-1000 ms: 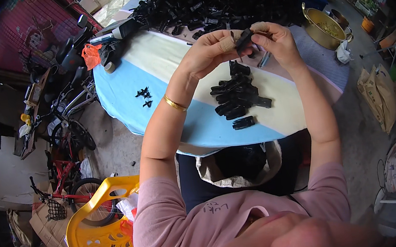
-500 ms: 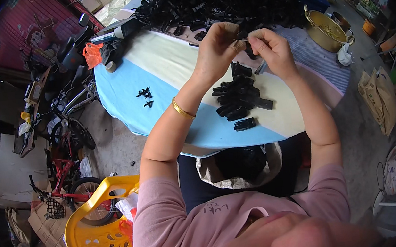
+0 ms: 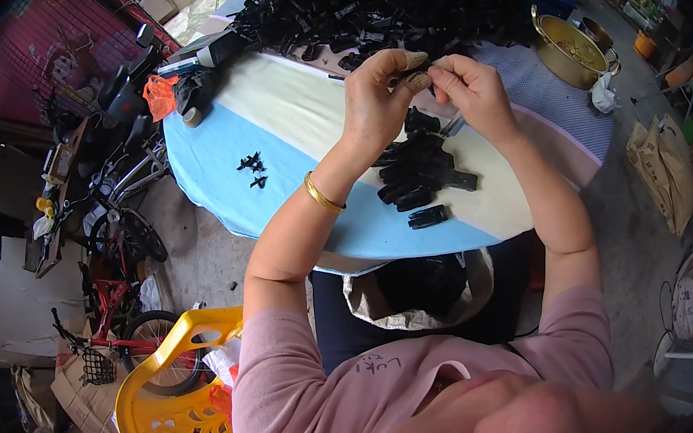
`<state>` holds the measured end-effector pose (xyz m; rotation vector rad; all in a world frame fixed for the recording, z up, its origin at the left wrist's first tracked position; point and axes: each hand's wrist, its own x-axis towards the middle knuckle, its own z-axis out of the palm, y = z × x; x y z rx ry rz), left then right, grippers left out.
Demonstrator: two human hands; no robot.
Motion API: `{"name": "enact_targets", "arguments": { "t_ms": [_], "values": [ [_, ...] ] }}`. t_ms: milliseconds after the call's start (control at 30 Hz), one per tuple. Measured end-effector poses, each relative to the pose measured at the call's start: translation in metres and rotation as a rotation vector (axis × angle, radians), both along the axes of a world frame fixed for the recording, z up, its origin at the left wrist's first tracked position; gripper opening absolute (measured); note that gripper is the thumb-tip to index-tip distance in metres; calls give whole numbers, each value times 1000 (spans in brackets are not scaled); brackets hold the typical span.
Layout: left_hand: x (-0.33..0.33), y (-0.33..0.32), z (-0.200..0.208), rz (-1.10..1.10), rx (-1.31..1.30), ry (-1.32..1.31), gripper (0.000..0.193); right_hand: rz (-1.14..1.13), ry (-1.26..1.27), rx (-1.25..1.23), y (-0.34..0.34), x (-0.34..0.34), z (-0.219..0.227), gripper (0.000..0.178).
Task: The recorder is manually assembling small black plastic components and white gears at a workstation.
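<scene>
Above the table's far middle, my hands are raised and meet at the fingertips. My left hand [image 3: 378, 100], with tan coverings on its thumb and a finger, is closed on a small black piece mostly hidden by the fingers. My right hand [image 3: 476, 92] pinches at the same spot; what its fingertips hold is too small to make out. A thin greyish tool-like strip [image 3: 454, 124] shows just below my right hand; whether the hand holds it is unclear. Beneath my hands lies a cluster of black plastic parts [image 3: 418, 170], with one separate black part [image 3: 428, 217] nearer me.
A large heap of black parts [image 3: 374, 8] covers the table's far side. Small black bits [image 3: 252, 169] lie on the blue cloth [image 3: 213, 167]. A gold-coloured pot [image 3: 569, 50] stands at right. An open sack [image 3: 365, 304] sits at my lap; a yellow chair [image 3: 174, 424] is at left.
My right hand has shifted slightly left and closed in on my left fingertips. My left hand has tilted a little. The parts on the table stay where they were.
</scene>
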<state>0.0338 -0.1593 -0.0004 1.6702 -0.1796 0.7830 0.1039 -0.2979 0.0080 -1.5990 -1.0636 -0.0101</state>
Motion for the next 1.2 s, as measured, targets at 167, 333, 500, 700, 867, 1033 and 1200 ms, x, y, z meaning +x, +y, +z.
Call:
{"name": "enact_targets", "arguments": {
  "t_ms": [167,333,500,700,867,1033,1200],
  "values": [
    [0,-1,0,157,287,-156,17,76,285,-29,-1,2,1,12],
    [-3,-4,12,-184,-320,-25,25,47,18,131,-1,17,-4,9],
    [2,13,10,-564,-819,186,27,120,16,230,-5,10,3,15],
    [-1,4,6,-542,-431,304,32,80,-34,287,-6,6,1,13],
    [-3,-8,5,-441,-93,148,40,-47,-20,190,0,10,-4,12],
    [0,-7,2,-286,-112,164,33,70,292,117,-2,13,-1,13],
    [1,-2,2,-264,-221,95,30,177,435,14,-4,14,1,16]
  ]
}}
